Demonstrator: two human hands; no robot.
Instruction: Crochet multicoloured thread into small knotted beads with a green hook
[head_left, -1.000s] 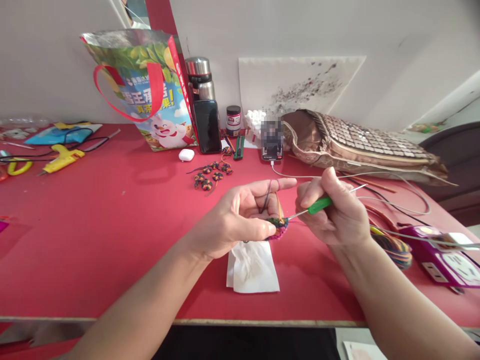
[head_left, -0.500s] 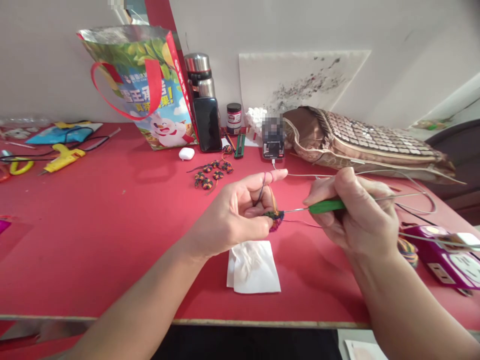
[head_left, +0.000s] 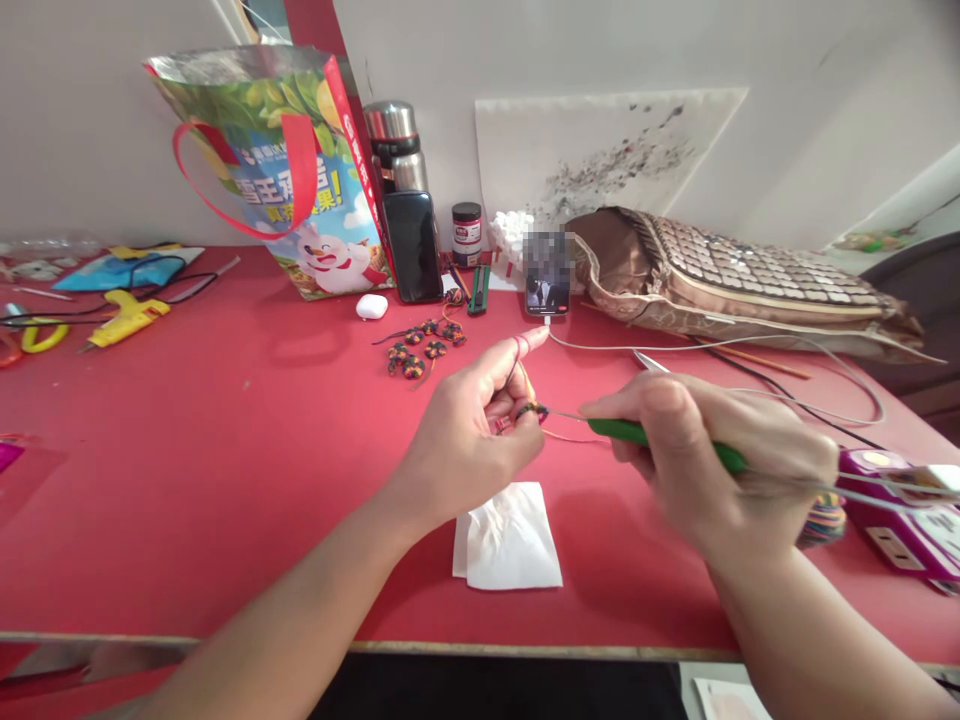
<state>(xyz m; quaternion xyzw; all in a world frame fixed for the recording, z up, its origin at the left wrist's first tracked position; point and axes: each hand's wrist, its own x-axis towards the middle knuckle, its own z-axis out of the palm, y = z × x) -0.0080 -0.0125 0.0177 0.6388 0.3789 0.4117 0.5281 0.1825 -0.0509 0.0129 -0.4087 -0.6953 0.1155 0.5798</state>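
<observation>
My left hand [head_left: 469, 430] pinches a small multicoloured crochet piece [head_left: 527, 412] above the red table [head_left: 225, 450], with yarn looped over its raised index finger. My right hand [head_left: 705, 460] is closed round a green-handled crochet hook [head_left: 660, 445], whose metal tip reaches into the piece. A ball of multicoloured yarn [head_left: 825, 520] lies behind my right wrist, partly hidden. Just below my hands lies a folded white tissue [head_left: 506, 540].
Small crocheted pieces [head_left: 420, 350] lie mid-table. At the back stand a printed bag [head_left: 277, 170], a flask [head_left: 394, 145], a dark phone [head_left: 412, 245], a small jar [head_left: 466, 232], a charging phone [head_left: 546, 285] and a brown sequinned bag [head_left: 735, 280]. A yellow glue gun [head_left: 124, 315] lies left, a purple power strip [head_left: 900, 510] right.
My right hand has tilted down and drawn to the right, so the hook now lies flatter. My left hand has turned and risen slightly, still pinching the piece.
</observation>
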